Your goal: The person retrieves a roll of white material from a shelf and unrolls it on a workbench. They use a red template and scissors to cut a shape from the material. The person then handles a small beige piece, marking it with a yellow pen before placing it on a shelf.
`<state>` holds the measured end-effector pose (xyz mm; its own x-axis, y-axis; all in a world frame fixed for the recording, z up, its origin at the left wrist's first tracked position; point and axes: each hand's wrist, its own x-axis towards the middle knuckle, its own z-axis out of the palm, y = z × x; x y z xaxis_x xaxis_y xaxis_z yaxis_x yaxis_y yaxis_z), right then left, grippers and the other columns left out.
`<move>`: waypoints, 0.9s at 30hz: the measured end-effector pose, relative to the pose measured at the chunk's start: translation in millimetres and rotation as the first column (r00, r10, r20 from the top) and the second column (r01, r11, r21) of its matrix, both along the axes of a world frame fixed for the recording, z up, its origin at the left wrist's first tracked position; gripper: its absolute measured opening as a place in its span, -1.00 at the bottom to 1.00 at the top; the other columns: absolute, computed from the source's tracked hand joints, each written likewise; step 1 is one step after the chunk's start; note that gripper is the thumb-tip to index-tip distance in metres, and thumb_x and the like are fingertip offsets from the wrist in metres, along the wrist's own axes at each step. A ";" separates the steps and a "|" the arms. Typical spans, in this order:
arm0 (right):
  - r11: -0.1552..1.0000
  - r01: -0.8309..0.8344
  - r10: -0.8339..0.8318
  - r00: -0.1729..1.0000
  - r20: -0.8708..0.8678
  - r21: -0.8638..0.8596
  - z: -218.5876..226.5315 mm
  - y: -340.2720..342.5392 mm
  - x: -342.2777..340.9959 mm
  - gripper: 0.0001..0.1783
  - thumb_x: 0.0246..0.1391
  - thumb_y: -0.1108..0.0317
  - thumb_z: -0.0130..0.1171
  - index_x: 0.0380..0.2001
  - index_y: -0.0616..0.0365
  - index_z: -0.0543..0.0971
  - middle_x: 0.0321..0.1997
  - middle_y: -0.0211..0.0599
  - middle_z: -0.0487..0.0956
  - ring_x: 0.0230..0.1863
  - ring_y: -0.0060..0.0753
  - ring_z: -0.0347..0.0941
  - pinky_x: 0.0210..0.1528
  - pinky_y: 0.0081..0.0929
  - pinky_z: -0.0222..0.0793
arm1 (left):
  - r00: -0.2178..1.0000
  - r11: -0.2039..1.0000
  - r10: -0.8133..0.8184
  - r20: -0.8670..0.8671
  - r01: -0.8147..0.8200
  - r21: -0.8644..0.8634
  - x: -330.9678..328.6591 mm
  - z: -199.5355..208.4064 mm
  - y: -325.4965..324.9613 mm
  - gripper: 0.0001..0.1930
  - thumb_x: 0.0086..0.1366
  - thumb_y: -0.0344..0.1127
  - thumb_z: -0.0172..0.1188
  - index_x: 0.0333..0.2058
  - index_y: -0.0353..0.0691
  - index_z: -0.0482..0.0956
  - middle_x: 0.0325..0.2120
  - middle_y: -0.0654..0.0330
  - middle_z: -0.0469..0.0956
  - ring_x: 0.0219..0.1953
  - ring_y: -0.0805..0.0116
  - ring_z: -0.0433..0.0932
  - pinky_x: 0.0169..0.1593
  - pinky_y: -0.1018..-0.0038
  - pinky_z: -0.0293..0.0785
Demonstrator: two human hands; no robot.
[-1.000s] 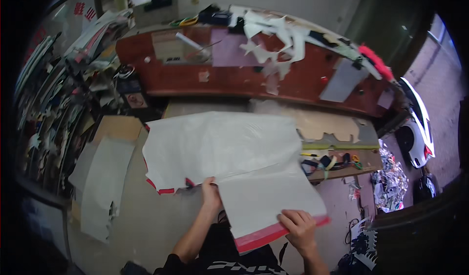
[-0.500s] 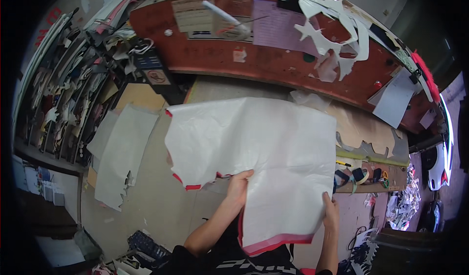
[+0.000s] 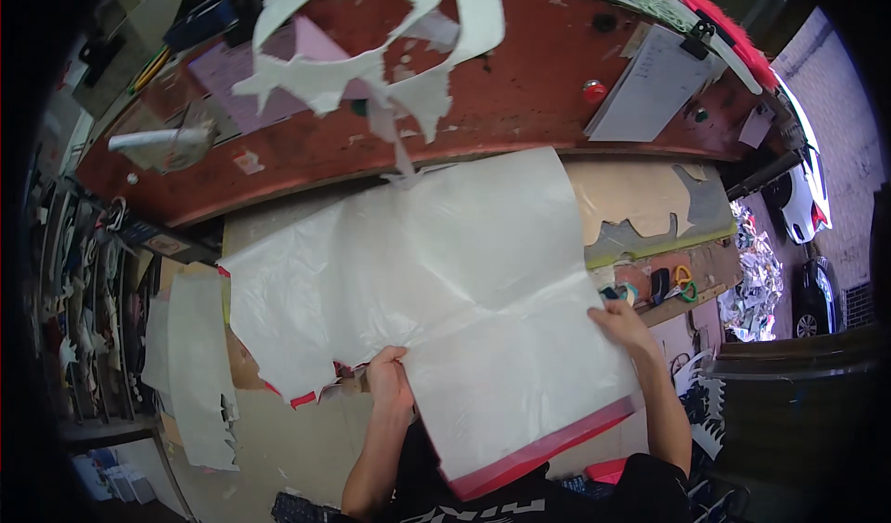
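A large white, slightly glossy sheet (image 3: 501,235) with an irregular outline spans the middle of the view, and red material shows along its lower and left edges. Creases run across it. My left hand (image 3: 390,381) grips its near edge beside a ragged notch, the thumb on top. On the right edge, my right hand (image 3: 620,326) pinches the sheet between thumb and fingers. The near part hangs over my lap, while the far part reaches the red machine beam. What lies beneath the sheet is hidden.
A red beam (image 3: 520,77) crosses the far side, with white cut-out scraps (image 3: 325,73) hanging over it and clipped papers (image 3: 650,82). Tan material (image 3: 631,198) lies at right, near green-and-orange-handled scissors (image 3: 685,284). Grey sheets (image 3: 197,365) and racks of scraps (image 3: 79,309) stand left.
My view has turned to the right. Both hands keep their hold on the white sheet, which now tilts more, its far right corner raised toward the beam.
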<state>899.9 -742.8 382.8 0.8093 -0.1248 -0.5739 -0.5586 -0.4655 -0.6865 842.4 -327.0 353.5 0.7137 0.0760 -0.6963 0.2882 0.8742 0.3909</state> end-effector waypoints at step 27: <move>0.985 -0.022 0.089 0.916 0.390 -0.173 -38.6 -115.8 150.0 -0.65 0.11 0.38 0.15 -0.05 0.34 0.57 -0.27 -0.21 0.65 -0.28 -0.53 0.51 -0.16 -0.53 0.40 | 0.909 0.655 -0.417 -0.001 0.301 0.693 76.8 19.1 59.3 -0.66 0.37 -0.28 0.15 0.00 -0.39 0.55 -0.10 0.01 0.62 -0.07 0.25 0.61 0.02 0.33 0.55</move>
